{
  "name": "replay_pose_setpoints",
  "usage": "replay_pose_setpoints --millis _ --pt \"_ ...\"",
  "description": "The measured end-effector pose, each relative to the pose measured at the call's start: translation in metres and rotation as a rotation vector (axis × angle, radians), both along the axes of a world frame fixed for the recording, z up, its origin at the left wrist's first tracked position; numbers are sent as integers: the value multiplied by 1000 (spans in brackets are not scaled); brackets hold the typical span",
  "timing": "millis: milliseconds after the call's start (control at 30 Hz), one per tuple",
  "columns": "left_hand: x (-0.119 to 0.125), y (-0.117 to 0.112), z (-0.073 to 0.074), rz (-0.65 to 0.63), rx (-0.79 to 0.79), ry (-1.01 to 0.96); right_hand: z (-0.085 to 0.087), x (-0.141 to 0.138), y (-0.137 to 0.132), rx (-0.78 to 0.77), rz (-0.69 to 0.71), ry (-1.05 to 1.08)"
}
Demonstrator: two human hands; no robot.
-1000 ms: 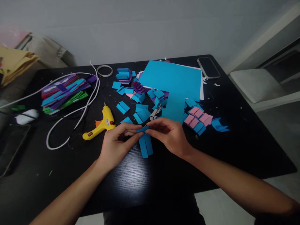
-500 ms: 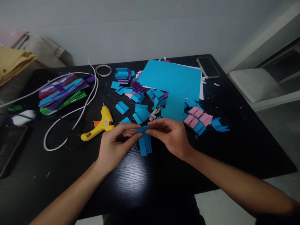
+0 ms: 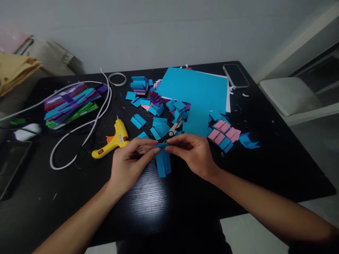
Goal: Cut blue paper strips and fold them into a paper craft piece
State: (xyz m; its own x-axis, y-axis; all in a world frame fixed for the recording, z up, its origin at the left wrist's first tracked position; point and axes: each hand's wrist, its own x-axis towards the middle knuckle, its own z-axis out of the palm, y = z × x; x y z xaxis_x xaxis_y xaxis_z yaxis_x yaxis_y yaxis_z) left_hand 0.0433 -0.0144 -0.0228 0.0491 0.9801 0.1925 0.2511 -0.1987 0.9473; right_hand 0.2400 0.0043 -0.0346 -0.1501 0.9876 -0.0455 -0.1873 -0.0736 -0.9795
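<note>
A folded blue paper strip point(image 3: 163, 162) hangs between my hands, with a lengthwise slit or crease down its lower part. My left hand point(image 3: 132, 157) pinches its top left corner between thumb and fingers. On the top right corner, my right hand point(image 3: 192, 153) pinches the same strip. Just beyond my fingertips lie scissors point(image 3: 173, 130), their handles partly hidden. Several folded blue paper pieces point(image 3: 160, 128) are scattered behind my hands. To the left of my left hand rests a yellow glue gun point(image 3: 116, 139).
Blue sheets point(image 3: 196, 86) lie at the back, with pink folded pieces point(image 3: 224, 130) to their front right. A phone point(image 3: 235, 76) is at the far right corner. On the left are a white cable point(image 3: 53, 155), bundled paper strips point(image 3: 71, 104), a tape ring point(image 3: 117, 79) and a white mouse point(image 3: 28, 131).
Both hands keep their pinch on the blue paper strip. Its lower end has shifted very slightly; the rest of the table looks the same.
</note>
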Motion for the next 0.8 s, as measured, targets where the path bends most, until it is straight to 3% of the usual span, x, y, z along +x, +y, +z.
replay_pose_setpoints --millis 800 --pt "1 0 1 3 30 19 2 0 -1 -2 5 -24"
